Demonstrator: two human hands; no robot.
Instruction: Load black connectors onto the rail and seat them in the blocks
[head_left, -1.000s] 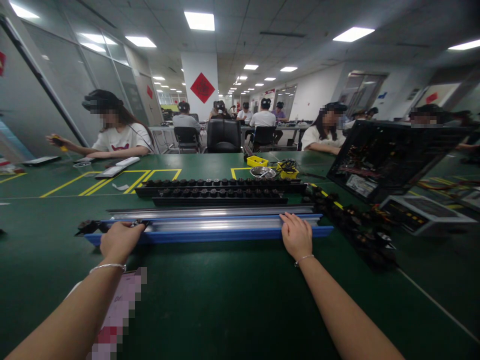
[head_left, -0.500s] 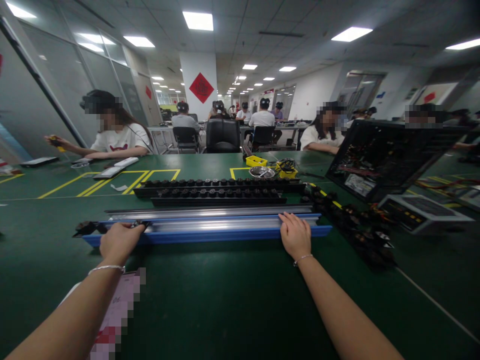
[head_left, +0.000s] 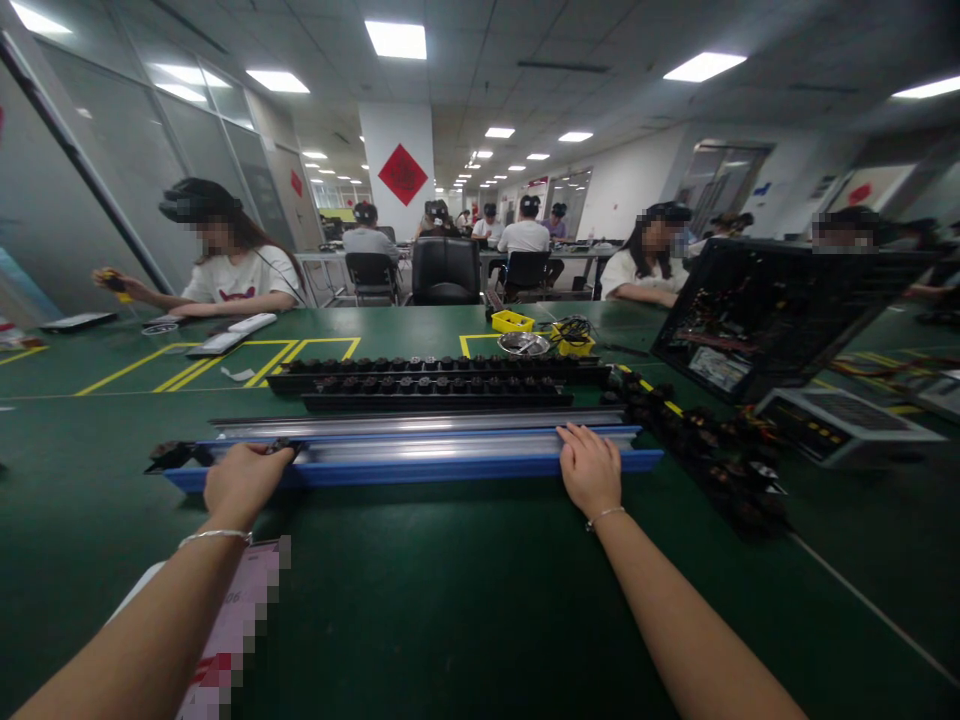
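A long blue and silver rail [head_left: 427, 455] lies across the green table [head_left: 465, 600] in front of me. My left hand [head_left: 241, 482] is curled over its left part, fingers closed on a black strip [head_left: 180, 455] that sticks out of the rail's left end. My right hand [head_left: 592, 468] grips the rail near its right end, fingers bent over the top edge. Each wrist carries a thin bracelet.
Two long black strips of round parts [head_left: 439, 380] lie behind the rail, another strip [head_left: 705, 450] runs off to the right. An open computer case [head_left: 772, 315], yellow bins [head_left: 514, 321] and a metal bowl [head_left: 525, 344] stand beyond. A paper sheet [head_left: 232, 620] lies near left. Several people sit at far tables.
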